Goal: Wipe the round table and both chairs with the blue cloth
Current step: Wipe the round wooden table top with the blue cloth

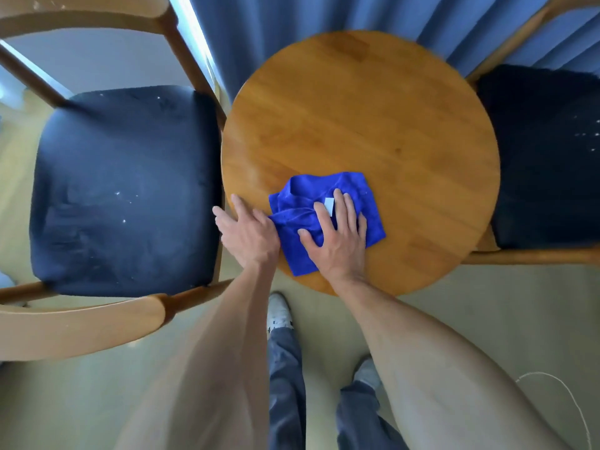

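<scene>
Blue curtains [259, 34] hang behind the round table [373, 118]. Our right hand [337, 238] presses the blue cloth [341, 186] flat at its near edge; our left hand [246, 232] rests open beside. We judge table-wiping underway; both chairs [123, 190] await, speckled.

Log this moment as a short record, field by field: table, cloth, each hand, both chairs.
table: round table, wooden top
cloth: blue cloth, crumpled, lying on the near-left part of the table, white tag showing
right hand: right hand pressing flat on the cloth, fingers spread
left hand: left hand resting at the table's left edge, touching the cloth's edge
left chair: left chair, dark seat with white specks
right chair: right chair, dark seat, a few specks
</scene>
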